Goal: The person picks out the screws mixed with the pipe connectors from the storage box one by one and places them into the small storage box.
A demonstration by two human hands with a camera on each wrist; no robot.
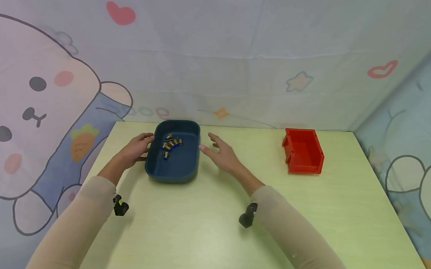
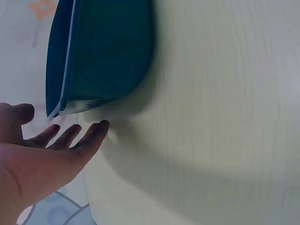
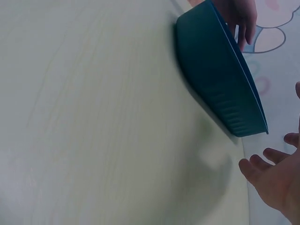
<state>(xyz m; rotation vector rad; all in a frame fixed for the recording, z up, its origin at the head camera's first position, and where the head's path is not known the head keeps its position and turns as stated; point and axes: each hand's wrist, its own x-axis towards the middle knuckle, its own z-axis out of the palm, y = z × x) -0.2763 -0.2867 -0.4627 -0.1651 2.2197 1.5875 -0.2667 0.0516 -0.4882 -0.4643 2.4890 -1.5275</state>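
Blue bin [image 1: 181,166], between both hands [image 1: 134,149] [image 1: 224,154], just beside each

No text, label, brand or number can be read on the blue tray [image 1: 173,169], the red bin [image 1: 305,169] or the worktop [image 1: 196,231]. Beyond the worktop's far edge, the cloth [image 1: 204,69] bears printed hearts [image 1: 121,15] and stars [image 1: 299,81].

Smooth plastic tray [image 1: 179,167], shiny metal fittings [image 1: 167,146], wood-grained tabletop [image 1: 203,227]

Left hand [image 2: 43,163]: one, fingers extended. Tub [image 2: 110,51]: one, blue-green, rim corner just beyond fingertips. Table [image 2: 211,117]: pale, grained, shadowed beside fingers. Cloth [image 2: 21,61]: printed, behind hand.
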